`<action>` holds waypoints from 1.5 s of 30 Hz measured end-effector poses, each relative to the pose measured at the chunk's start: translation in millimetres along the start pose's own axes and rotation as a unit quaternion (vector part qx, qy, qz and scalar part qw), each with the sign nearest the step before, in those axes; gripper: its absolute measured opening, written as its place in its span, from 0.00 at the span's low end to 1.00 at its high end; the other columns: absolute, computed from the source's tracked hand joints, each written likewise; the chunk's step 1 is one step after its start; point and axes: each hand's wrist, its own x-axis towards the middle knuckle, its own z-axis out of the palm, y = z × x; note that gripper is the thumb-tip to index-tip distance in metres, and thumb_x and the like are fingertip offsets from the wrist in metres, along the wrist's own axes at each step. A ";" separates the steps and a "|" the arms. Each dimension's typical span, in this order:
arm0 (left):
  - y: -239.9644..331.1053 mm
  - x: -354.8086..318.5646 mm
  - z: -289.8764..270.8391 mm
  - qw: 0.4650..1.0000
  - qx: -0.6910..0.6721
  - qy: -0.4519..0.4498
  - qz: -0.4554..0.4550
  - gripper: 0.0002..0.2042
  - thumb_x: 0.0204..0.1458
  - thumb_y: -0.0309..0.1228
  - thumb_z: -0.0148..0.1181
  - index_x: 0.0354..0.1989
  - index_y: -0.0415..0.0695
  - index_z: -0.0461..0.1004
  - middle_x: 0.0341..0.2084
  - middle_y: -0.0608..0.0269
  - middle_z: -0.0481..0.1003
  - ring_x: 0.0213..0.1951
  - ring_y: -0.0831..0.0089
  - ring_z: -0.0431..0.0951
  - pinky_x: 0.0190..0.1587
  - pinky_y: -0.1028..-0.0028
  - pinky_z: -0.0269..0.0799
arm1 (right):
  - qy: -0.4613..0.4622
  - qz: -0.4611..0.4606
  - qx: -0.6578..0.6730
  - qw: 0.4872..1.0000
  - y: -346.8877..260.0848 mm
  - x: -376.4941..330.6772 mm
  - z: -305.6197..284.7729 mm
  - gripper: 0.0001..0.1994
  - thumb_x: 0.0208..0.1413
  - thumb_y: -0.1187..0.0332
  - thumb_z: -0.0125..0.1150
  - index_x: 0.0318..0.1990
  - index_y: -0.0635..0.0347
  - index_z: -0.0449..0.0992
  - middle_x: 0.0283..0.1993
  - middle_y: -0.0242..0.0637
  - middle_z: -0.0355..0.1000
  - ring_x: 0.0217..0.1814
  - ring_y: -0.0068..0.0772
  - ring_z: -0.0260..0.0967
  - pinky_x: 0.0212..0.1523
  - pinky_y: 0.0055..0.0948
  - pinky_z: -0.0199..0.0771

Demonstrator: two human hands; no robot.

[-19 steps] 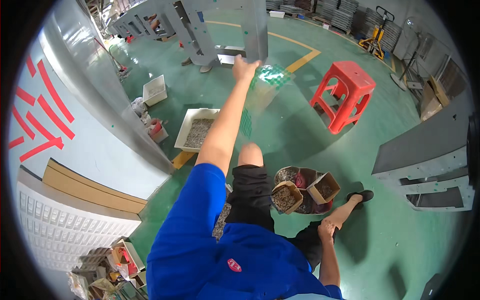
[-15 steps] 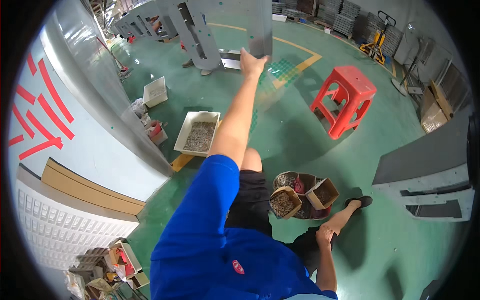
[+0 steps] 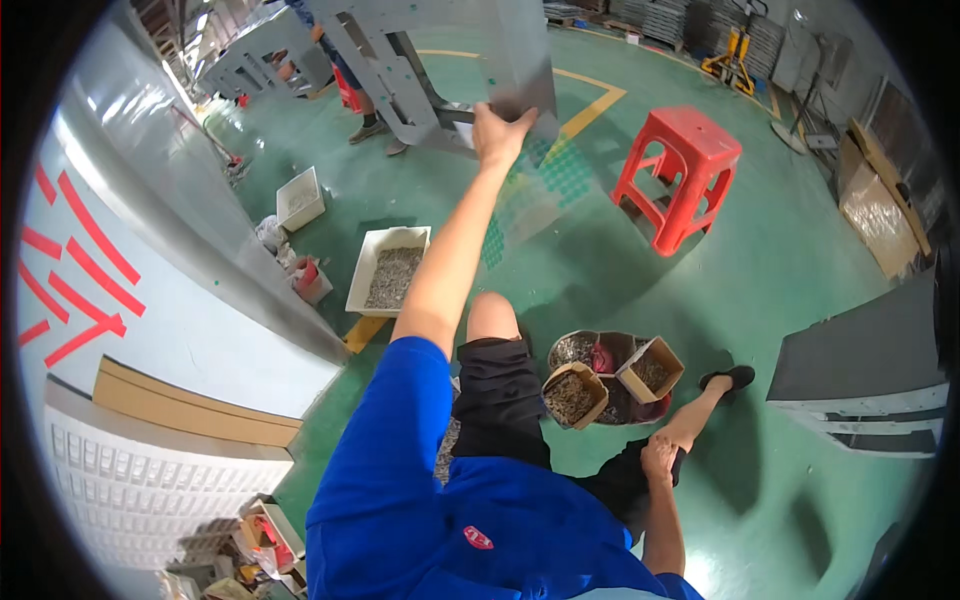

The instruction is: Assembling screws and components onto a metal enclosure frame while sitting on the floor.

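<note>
My left arm is stretched far forward. At its end my left hand (image 3: 503, 137) is closed on the lower corner of a large grey metal panel (image 3: 520, 65) with cut-out slots; the thumb shows at the edge, and part of the fingers is hidden. The panel stands tilted, its upper part cut off by the view. My right hand (image 3: 659, 460) rests on my right knee and holds nothing. Between my legs stands a round container (image 3: 625, 408) with cardboard boxes (image 3: 650, 367) of small metal parts in it.
A red plastic stool (image 3: 680, 175) stands ahead to the right. White bins (image 3: 425, 240) of small parts sit at left on the green floor. A pale panel with red tape (image 3: 95, 230) rises along my left; a grey metal part (image 3: 850, 350) stands at right. Another person's legs (image 3: 365, 110) show beyond the panel.
The grey panel has tilted slightly, its lower end shifting to the right, with my left hand still on it. My right hand stays at my knee. The whole view has shifted slightly.
</note>
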 end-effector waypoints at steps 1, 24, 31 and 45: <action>-0.3 -2.8 -7.1 0.999 0.004 -0.032 -0.008 0.32 0.33 0.43 0.73 0.39 0.32 0.65 0.34 0.48 0.75 0.38 0.57 0.77 0.42 0.63 0.70 | 0.008 0.006 -0.008 1.000 0.0 -2.1 3.4 0.13 0.45 0.65 0.55 0.38 0.60 0.75 0.41 0.40 0.73 0.50 0.39 0.68 0.51 0.42 0.65; -1.2 -53.8 -135.1 0.972 0.225 0.060 0.039 0.62 0.32 0.49 0.72 0.65 0.29 0.32 0.58 0.32 0.56 0.59 0.45 0.60 0.57 0.59 0.63 | 0.088 0.014 0.118 0.989 4.1 -4.1 3.5 0.09 0.41 0.70 0.55 0.33 0.60 0.76 0.38 0.40 0.74 0.46 0.40 0.68 0.48 0.40 0.65; -46.9 0.5 -136.1 0.975 0.215 0.008 0.060 0.64 0.28 0.53 0.72 0.65 0.30 0.34 0.60 0.37 0.55 0.60 0.48 0.60 0.61 0.62 0.57 | 0.072 0.042 0.133 0.988 -0.3 -1.9 2.1 0.11 0.42 0.69 0.56 0.34 0.60 0.76 0.40 0.40 0.73 0.48 0.39 0.67 0.51 0.40 0.63; -74.5 4.2 -191.3 0.984 -0.044 -0.143 0.099 0.55 0.34 0.39 0.75 0.67 0.36 0.40 0.59 0.48 0.58 0.59 0.59 0.62 0.54 0.68 0.65 | 0.107 0.046 0.160 0.980 -1.0 -5.3 -10.1 0.09 0.40 0.73 0.55 0.31 0.63 0.77 0.37 0.41 0.74 0.46 0.40 0.68 0.50 0.40 0.63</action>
